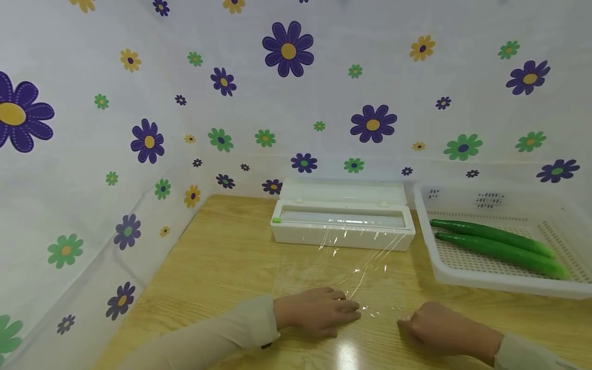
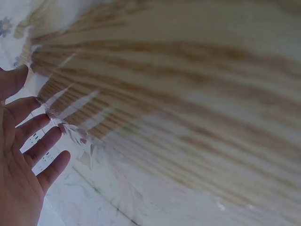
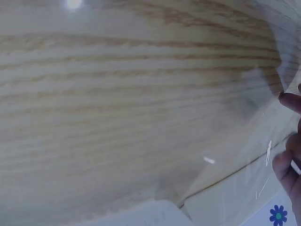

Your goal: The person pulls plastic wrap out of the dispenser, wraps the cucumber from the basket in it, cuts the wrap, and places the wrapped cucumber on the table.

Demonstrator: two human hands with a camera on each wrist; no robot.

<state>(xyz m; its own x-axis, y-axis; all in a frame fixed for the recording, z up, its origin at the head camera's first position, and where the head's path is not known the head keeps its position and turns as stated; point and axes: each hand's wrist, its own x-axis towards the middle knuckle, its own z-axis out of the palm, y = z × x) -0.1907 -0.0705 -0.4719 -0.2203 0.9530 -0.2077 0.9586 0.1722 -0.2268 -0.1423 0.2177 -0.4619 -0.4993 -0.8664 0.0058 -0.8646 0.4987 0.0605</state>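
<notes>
A sheet of clear cling film (image 1: 319, 270) stretches over the table from a white dispenser box (image 1: 342, 237), whose lid (image 1: 342, 192) stands raised and whose roll (image 1: 342, 219) shows inside. My left hand (image 1: 319, 311) lies palm down at the near part of the film, its fingers spread and fairly straight. In the left wrist view the fingers (image 2: 44, 141) meet the crinkled film edge. To the right, my right hand (image 1: 437, 329) is curled and pinches the film's near right corner. Only part of the right hand (image 3: 292, 155) shows in the right wrist view.
A white plastic basket (image 1: 430, 252) stands right of the box, with two green cucumbers (image 1: 499, 254) lying in it. The wooden table (image 1: 222, 252) reaches a flower-printed white sheet (image 1: 319, 92) at the back and left.
</notes>
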